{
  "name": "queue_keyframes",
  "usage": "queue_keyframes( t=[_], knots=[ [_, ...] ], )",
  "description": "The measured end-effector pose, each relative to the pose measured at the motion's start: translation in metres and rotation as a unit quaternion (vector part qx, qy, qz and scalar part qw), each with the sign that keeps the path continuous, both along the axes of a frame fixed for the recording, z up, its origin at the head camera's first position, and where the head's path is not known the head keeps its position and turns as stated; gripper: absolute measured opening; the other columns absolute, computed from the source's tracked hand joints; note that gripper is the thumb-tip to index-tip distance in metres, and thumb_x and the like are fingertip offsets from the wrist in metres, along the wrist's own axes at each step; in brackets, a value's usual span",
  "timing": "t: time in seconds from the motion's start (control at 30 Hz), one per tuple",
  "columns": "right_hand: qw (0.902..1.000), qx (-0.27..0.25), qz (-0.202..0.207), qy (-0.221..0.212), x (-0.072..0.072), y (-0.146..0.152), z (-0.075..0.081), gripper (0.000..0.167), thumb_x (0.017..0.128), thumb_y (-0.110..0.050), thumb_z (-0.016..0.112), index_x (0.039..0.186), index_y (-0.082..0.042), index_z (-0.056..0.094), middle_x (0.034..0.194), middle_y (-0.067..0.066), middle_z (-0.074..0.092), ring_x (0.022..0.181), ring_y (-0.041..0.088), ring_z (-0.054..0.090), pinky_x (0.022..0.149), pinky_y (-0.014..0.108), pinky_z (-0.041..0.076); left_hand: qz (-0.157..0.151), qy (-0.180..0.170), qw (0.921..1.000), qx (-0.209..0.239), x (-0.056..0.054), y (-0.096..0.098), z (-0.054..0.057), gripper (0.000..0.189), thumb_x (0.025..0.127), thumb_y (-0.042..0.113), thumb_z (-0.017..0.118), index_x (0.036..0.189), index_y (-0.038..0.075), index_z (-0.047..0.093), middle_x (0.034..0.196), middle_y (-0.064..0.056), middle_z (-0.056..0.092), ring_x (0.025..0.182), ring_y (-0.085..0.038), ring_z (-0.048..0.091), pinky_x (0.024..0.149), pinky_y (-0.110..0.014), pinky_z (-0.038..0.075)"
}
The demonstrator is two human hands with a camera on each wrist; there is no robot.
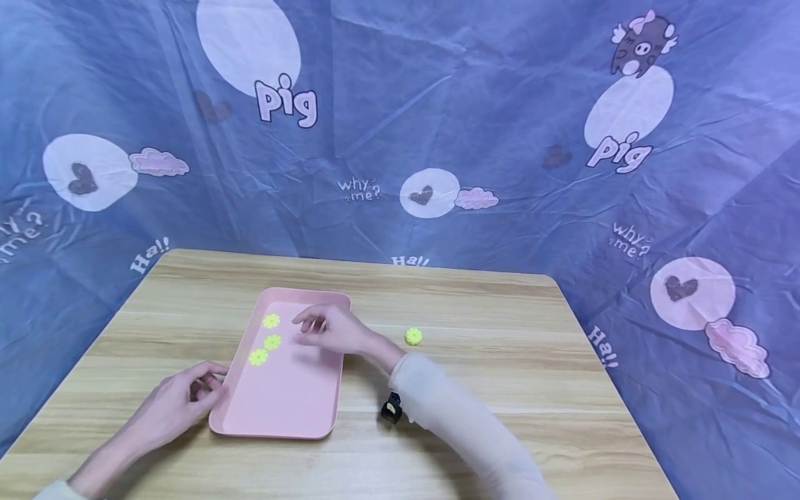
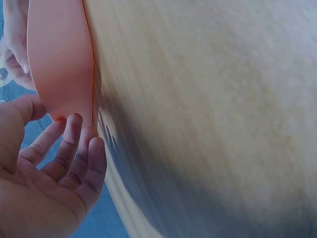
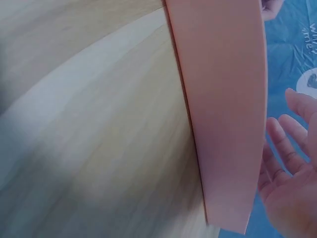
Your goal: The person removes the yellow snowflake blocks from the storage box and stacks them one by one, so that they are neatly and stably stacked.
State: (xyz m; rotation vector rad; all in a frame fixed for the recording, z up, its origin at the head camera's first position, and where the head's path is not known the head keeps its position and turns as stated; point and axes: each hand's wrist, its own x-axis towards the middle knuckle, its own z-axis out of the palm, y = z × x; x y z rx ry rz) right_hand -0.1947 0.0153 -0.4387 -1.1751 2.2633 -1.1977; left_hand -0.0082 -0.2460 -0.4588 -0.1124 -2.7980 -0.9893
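A pink rectangular tray (image 1: 281,410) lies on the table, with three yellow-green flower-shaped pieces (image 1: 271,342) in its upper left part. My left hand (image 1: 181,403) is at the tray's left side; in the left wrist view its thumb and loosely bent fingers (image 2: 72,134) touch the rim and outer wall. Above the tray's right half hovers my right hand (image 1: 331,330), thumb and fingers apart with nothing between them. The right wrist view has this hand (image 3: 292,173) beyond the tray's wall (image 3: 223,109). Another yellow-green flower piece (image 1: 413,336) lies right of the tray.
A small black object (image 1: 391,408) sits on the wooden table (image 1: 500,361), partly beside my right sleeve (image 1: 462,417). Blue printed cloth (image 1: 375,125) hangs behind and around the table.
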Motion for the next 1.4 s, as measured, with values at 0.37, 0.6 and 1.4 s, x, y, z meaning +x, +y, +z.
queue_keyframes(
  t=[0.37, 0.6, 1.4],
  knots=[
    [0.9926, 0.098, 0.014, 0.070, -0.003, -0.026, -0.008, 0.037, 0.095, -0.030, 0.079, 0.127, -0.012, 0.074, 0.107, -0.001, 0.077, 0.087, -0.002, 0.062, 0.082, 0.009, 0.048, 0.001, -0.001, 1.0000, -0.003, -0.001, -0.001, -0.001, 0.018, 0.091, 0.005, 0.077, 0.109, 0.009, 0.074, 0.082, 0.011, 0.065, 0.069, 0.010, 0.049, 0.062, -0.021, 0.043],
    [0.9882, 0.125, 0.017, 0.087, -0.002, -0.036, -0.012, 0.035, 0.094, -0.030, 0.080, 0.126, -0.015, 0.074, 0.105, -0.005, 0.076, 0.085, -0.007, 0.060, 0.080, 0.007, 0.046, 0.008, -0.007, 0.9999, -0.006, 0.004, 0.002, 0.000, 0.018, 0.092, 0.006, 0.076, 0.109, 0.010, 0.074, 0.082, 0.010, 0.065, 0.069, 0.010, 0.050, 0.063, -0.021, 0.044],
    [0.9644, 0.200, 0.027, 0.171, 0.013, -0.048, -0.019, 0.031, 0.093, -0.040, 0.080, 0.121, -0.026, 0.076, 0.103, -0.013, 0.064, 0.089, -0.004, 0.057, 0.076, 0.007, 0.041, 0.016, -0.002, 0.9999, -0.005, 0.022, 0.015, 0.000, 0.018, 0.092, 0.007, 0.077, 0.109, 0.011, 0.074, 0.082, 0.014, 0.066, 0.070, 0.011, 0.051, 0.062, -0.021, 0.044]
  ],
)
